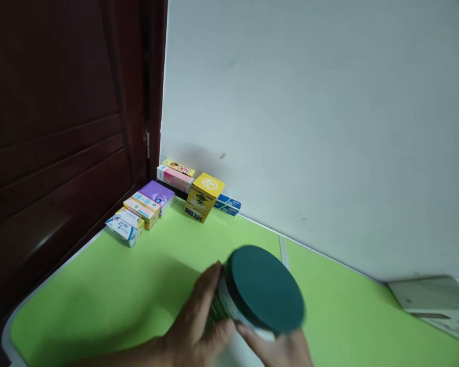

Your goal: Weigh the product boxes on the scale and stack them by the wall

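Note:
A round jar with a dark green lid is held tilted above the green table, its lid facing up toward me. My left hand wraps round the jar's left side, thumb and fingers pressed on its label. From below and to the right, my right hand grips the jar too, its thumb on the near side under the lid. Most of the right fingers are hidden behind the jar, and the label is blurred.
On the green table, a yellow cube box stands by the wall near a blue box and pink-white box. A purple box and smaller cartons line the dark door. A white box sits right.

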Available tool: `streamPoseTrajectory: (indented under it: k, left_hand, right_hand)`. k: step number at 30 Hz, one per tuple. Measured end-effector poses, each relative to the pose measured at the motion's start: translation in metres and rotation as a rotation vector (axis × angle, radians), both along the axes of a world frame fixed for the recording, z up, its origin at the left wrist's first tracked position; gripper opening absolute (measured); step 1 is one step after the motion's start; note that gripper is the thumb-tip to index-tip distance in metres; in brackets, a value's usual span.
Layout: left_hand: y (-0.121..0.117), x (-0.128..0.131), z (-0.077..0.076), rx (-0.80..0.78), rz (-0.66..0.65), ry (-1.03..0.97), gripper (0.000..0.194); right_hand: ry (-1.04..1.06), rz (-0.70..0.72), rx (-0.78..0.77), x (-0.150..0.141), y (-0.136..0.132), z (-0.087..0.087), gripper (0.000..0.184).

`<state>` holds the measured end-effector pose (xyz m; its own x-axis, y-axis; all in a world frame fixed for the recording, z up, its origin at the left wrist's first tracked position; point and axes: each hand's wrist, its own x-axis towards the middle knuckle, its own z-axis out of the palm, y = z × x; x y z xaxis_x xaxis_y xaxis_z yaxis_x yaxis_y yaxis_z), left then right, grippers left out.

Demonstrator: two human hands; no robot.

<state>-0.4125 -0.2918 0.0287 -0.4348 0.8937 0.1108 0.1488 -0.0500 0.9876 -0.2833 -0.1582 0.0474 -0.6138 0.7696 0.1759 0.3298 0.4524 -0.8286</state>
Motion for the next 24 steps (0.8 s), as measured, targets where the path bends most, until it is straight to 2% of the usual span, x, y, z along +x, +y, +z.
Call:
streamPoseTrajectory:
  k: [3,6,9,11,17,20,22,24]
  left_hand:
    - [0.015,-0.038,0.003,-0.133,0.165,-0.068,0.075]
    - [0.031,-0.073,-0.009,-0.158,0.375,-0.111,0.078]
    - [0.035,-0.098,-0.024,-0.175,0.561,-0.166,0.077]
    - [0.032,-0.106,-0.033,-0.206,0.606,-0.190,0.077]
    - [0.033,-0.102,-0.057,-0.278,0.484,-0.250,0.083]
    - [0.040,-0.102,-0.067,-0.260,0.528,-0.225,0.082]
    - [0.044,-0.107,-0.069,-0.246,0.597,-0.176,0.080]
    - [0.047,-0.114,-0.070,-0.243,0.650,-0.135,0.080]
  right_hand:
    - [0.074,0.036,-0.004,-0.067,0.005,-0.006,0.087]
    - [0.204,0.110,-0.073,-0.132,0.009,-0.017,0.083]
    - [0.270,0.149,-0.113,-0.177,0.014,-0.025,0.083]
    - [0.294,0.150,-0.124,-0.196,0.017,-0.030,0.083]
    - [0.284,0.147,-0.130,-0.223,0.012,-0.049,0.090]
    - [0.236,0.209,-0.099,-0.217,0.016,-0.059,0.093]
    - [0.189,0.289,-0.107,-0.204,0.028,-0.066,0.082]
    - [0.125,0.262,-0.135,-0.187,0.045,-0.074,0.062]
